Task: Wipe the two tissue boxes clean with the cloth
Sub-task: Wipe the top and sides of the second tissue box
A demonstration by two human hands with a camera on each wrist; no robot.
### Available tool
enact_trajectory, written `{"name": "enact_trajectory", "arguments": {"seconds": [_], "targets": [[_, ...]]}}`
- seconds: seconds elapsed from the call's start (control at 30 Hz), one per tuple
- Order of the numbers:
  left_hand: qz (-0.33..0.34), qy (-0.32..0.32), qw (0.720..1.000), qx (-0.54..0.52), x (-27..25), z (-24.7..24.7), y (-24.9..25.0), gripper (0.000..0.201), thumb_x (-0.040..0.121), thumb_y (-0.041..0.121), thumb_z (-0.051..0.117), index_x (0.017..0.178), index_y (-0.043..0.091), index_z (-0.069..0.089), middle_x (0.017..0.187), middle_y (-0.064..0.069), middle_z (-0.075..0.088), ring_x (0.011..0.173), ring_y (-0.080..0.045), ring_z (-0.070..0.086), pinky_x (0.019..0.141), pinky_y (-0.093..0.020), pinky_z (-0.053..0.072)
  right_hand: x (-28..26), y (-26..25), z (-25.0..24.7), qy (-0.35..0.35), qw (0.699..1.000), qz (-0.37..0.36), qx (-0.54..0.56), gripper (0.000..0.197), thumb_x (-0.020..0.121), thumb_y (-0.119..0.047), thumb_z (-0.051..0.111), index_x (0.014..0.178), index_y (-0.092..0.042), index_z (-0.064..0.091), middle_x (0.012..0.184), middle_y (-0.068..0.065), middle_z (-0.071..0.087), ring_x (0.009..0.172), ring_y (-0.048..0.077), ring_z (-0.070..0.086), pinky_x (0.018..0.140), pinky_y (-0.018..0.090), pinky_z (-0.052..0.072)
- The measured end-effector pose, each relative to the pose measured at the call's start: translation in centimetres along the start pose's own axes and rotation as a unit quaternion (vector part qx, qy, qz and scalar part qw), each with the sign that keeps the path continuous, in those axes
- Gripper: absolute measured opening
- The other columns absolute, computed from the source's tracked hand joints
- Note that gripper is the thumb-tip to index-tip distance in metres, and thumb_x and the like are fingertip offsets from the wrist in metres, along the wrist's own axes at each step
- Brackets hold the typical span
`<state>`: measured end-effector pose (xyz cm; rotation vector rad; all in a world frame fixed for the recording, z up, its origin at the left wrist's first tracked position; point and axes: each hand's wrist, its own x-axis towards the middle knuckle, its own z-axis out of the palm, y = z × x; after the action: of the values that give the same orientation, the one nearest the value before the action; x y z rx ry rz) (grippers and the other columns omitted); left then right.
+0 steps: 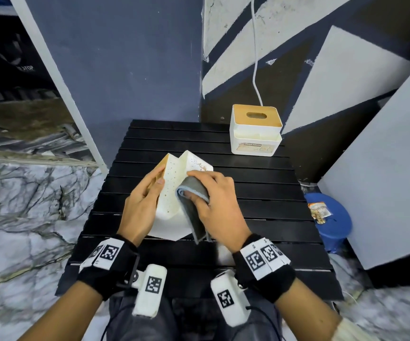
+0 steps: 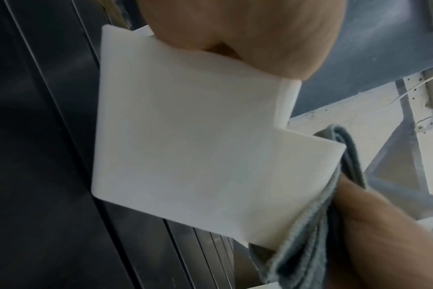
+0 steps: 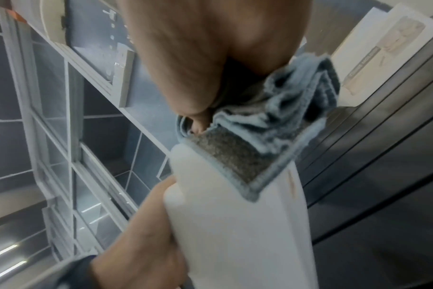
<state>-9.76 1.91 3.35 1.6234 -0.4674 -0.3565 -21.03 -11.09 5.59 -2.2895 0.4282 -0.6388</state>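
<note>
The left hand (image 1: 141,205) is gripping a white tissue box (image 1: 172,193) near the middle of the black slatted bench (image 1: 260,193), its fingers curling round the box's left side by the wooden lid. The box is tipped on its side, with its dotted underside facing up and one lower edge touching the bench. From the left wrist view, the same box (image 2: 185,146) is showing a plain stepped white wall, with the left hand (image 2: 247,29) closing on its top edge.

The right hand (image 1: 217,205) is clutching a folded grey-blue cloth (image 1: 194,207) and pressing it against the box's right side, at about three o'clock from the left hand. In the right wrist view, the cloth (image 3: 260,136) is bunching under the right hand (image 3: 210,58) and lying over a corner of the box (image 3: 235,234).

The second tissue box (image 1: 255,131) is standing upright at about one o'clock on the bench, well apart from the hands, its wooden slotted lid on top. A blue stool (image 1: 332,222) is standing on the floor at three o'clock, just beside the bench.
</note>
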Motion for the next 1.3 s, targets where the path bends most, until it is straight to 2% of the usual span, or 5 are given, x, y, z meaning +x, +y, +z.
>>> {"name": "enact_trajectory", "arguments": {"seconds": [0.27, 0.53, 0.77, 0.97, 1.3], "targets": [[-0.009, 0.039, 0.999, -0.010, -0.2, 0.3, 0.4, 0.029, 0.103, 0.031, 0.053, 0.126, 0.042, 0.066, 0.120, 0.025, 0.069, 0.113, 0.006, 0.063, 0.100, -0.023, 0.047, -1.8, 1.1, -0.1, -0.008, 0.998, 0.036, 0.049, 0.044, 0.092, -0.040, 0.051, 0.136, -0.036, 0.044, 0.137, -0.008, 0.039, 0.121, 0.010, 0.028, 0.106, 0.022, 0.025], [-0.008, 0.009, 1.000, 0.003, -0.2, 0.1, 0.5, 0.032, 0.102, 0.030, 0.054, 0.130, 0.044, 0.064, 0.120, 0.026, 0.069, 0.111, 0.006, 0.063, 0.096, -0.022, 0.047, 0.2, 0.6, 0.6, 0.013, 1.000, 0.021, 0.007, 0.052, 0.086, -0.062, 0.039, 0.130, -0.036, 0.048, 0.132, -0.005, 0.043, 0.117, 0.015, 0.032, 0.106, 0.037, 0.032], [-0.022, 0.022, 1.000, 0.002, -0.2, 0.0, 0.4, 0.026, 0.101, 0.040, 0.054, 0.123, 0.048, 0.065, 0.115, 0.027, 0.069, 0.109, 0.005, 0.063, 0.098, -0.026, 0.049, -0.6, 1.8, 0.5, 0.031, 0.997, 0.047, 0.044, 0.036, 0.094, -0.039, 0.054, 0.129, -0.035, 0.051, 0.131, -0.005, 0.044, 0.116, 0.014, 0.032, 0.106, 0.035, 0.033], [-0.020, 0.005, 1.000, -0.014, -0.3, -0.2, -0.1, 0.030, 0.103, 0.036, 0.050, 0.129, 0.045, 0.063, 0.128, 0.017, 0.068, 0.121, -0.007, 0.062, 0.108, -0.042, 0.047, 0.2, -0.1, 0.8, -0.001, 0.999, -0.023, -0.029, 0.047, 0.089, -0.054, 0.040, 0.131, -0.035, 0.048, 0.133, -0.005, 0.041, 0.117, 0.016, 0.031, 0.102, 0.031, 0.031], [-0.027, 0.028, 0.999, 0.006, -0.3, -0.1, 0.0, 0.027, 0.102, 0.039, 0.053, 0.123, 0.048, 0.065, 0.122, 0.021, 0.069, 0.116, -0.003, 0.062, 0.104, -0.035, 0.049, 1.5, 1.8, -0.2, 0.005, 0.999, 0.053, 0.006, 0.037, 0.094, -0.040, 0.054, 0.130, -0.035, 0.050, 0.130, -0.003, 0.043, 0.116, 0.018, 0.031, 0.107, 0.041, 0.031]]}}
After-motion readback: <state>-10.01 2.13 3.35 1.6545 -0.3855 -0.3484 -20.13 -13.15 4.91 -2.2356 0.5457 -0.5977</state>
